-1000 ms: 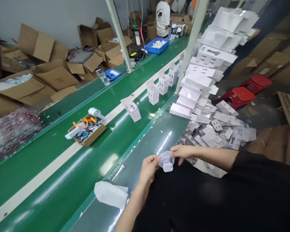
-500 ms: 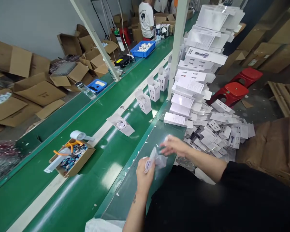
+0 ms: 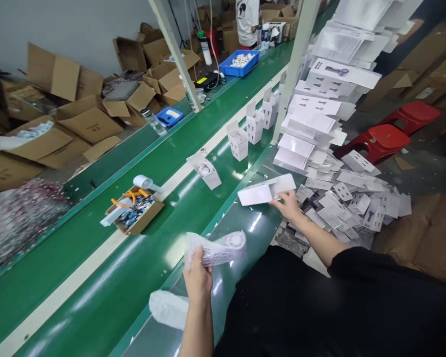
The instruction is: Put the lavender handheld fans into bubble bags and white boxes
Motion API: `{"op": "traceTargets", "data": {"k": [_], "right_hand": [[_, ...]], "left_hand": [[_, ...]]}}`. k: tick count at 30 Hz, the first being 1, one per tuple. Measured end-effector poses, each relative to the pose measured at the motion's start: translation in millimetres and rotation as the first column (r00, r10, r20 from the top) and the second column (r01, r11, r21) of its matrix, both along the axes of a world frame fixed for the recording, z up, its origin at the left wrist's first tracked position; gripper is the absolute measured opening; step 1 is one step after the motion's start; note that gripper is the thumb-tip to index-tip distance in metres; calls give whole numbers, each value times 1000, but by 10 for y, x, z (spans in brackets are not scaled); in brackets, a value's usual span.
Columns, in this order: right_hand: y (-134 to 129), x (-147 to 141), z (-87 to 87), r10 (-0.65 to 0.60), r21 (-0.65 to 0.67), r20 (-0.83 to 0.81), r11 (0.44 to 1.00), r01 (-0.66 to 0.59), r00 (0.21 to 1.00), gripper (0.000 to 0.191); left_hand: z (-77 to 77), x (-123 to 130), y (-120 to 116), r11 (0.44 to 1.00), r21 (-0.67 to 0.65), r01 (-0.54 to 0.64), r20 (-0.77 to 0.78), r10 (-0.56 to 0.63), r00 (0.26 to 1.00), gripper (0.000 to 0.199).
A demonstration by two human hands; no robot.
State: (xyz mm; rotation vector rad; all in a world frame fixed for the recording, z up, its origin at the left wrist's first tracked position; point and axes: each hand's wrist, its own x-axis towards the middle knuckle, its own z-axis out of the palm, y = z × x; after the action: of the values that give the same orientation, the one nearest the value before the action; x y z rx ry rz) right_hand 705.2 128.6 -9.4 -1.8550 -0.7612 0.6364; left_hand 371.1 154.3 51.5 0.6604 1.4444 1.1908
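Observation:
My left hand [image 3: 198, 277] is closed around one end of a bubble-wrapped item [image 3: 223, 248], long with a rounded end that points right. The wrap blurs what is inside. With fingers pinched on its near edge, my right hand [image 3: 290, 206] holds a white carton [image 3: 258, 192] tilted over the bench [image 3: 241, 218]. The carton's flap end faces right, and it is apart from the wrapped item. Another bubble-wrapped piece [image 3: 169, 308] lies on the bench edge beside my left forearm.
Beyond the bench runs a green conveyor [image 3: 141, 263], bearing several open white boxes [image 3: 238, 142] and a small cardboard box [image 3: 143, 220] with orange-handled pliers. White cartons [image 3: 312, 109] stand stacked at right, near a metal post [image 3: 295, 69]. Red stools [image 3: 382, 141] are behind them.
My right hand, empty before, now grips a white carton from the stack side. My left hand has moved left, and the wrapped item shows at full length. The view has shifted.

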Motion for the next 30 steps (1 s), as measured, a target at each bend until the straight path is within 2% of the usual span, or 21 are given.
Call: {"op": "traceTargets", "data": {"k": [1, 2, 4, 5, 6, 7, 9, 10, 11, 13, 15, 17, 20, 23, 26, 30], "right_hand": [[-31, -161, 56, 172, 45, 168, 982, -182, 971, 40], [-49, -326, 107, 346, 56, 324, 922, -383, 880, 38], [-44, -660, 180, 599, 8, 496, 721, -693, 629, 36], [-24, -821, 199, 670, -16, 527, 624, -782, 524, 37], [2, -974, 206, 709, -25, 544, 548, -836, 449, 40], [32, -1115, 203, 723, -17, 555, 504, -864, 411, 46], [90, -1354, 173, 703, 42, 568, 494, -868, 428, 54], [113, -1450, 153, 685, 79, 569, 505, -860, 455, 53], [130, -1533, 131, 670, 114, 568, 511, -852, 478, 47], [145, -1665, 88, 663, 164, 565, 494, -854, 492, 35], [142, -1767, 46, 677, 183, 561, 460, -869, 477, 36], [135, -1853, 0, 686, 174, 546, 469, -866, 481, 50], [136, -1957, -81, 661, 169, 519, 542, -823, 542, 66], [151, -1986, -147, 602, 220, 515, 595, -773, 610, 66], [165, -1928, -161, 627, 218, 504, 574, -790, 594, 67], [190, -1845, -119, 724, 210, 431, 499, -840, 538, 69]], "left_hand": [[33, -63, 15, 998, -4, -55, 67, 55, 996, 29], [75, -107, 25, 997, -5, -80, 126, 80, 989, 30], [165, -142, 35, 996, 35, -84, 206, 75, 976, 33], [203, -142, 35, 995, 65, -71, 221, 55, 974, 36], [233, -140, 31, 994, 94, -58, 215, 37, 976, 38], [252, -143, 21, 991, 122, -52, 183, 29, 983, 39], [258, -191, -24, 982, 179, -53, -3, 55, 998, 39], [250, -236, -59, 974, 219, -56, -165, 93, 982, 38], [239, -291, -102, 961, 272, -52, -348, 149, 926, 35], [224, -390, -184, 922, 385, 34, -657, 248, 711, 31], [243, -411, -221, 877, 431, 212, -818, 280, 503, 29], [306, -318, -186, 847, 371, 382, -901, 227, 370, 30], [456, -58, -53, 817, 152, 556, -978, 44, 203, 24], [573, 108, 12, 743, -18, 670, -985, -129, 116, 34], [548, 83, -46, 689, -87, 719, -977, -202, 75, 46], [334, -17, -147, 603, -231, 763, -966, -235, -106, 34]]}}
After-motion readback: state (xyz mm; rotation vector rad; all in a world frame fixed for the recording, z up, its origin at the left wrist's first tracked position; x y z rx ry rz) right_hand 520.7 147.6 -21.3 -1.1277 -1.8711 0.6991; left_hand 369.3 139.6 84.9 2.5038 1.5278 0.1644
